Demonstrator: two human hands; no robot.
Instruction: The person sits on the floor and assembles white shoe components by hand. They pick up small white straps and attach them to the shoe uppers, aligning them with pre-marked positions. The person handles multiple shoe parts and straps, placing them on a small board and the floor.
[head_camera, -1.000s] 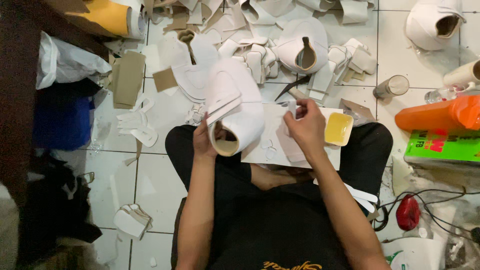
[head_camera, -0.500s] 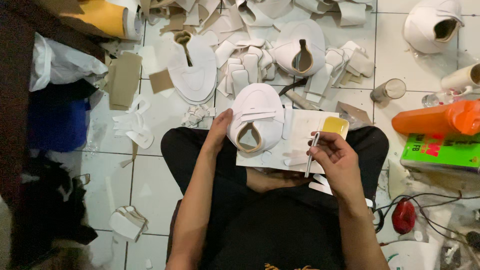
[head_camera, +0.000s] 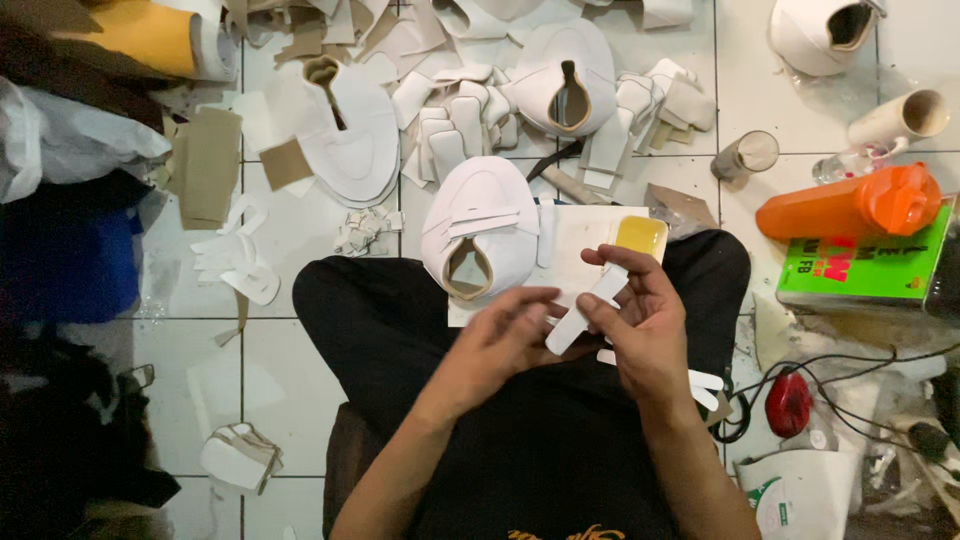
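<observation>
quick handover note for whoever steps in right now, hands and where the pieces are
Right hand: pinches a narrow white strip between thumb and fingers.
Left hand: fingers touch the strip's lower end, holding nothing else.
White shoe upper: lies flat on the white board across the lap, with strips already on it. A small yellow tub sits at the board's far right corner.
More strips lie by the right knee; other cut pieces are on the floor ahead.
Left: the held strip is not yet on the upper.
</observation>
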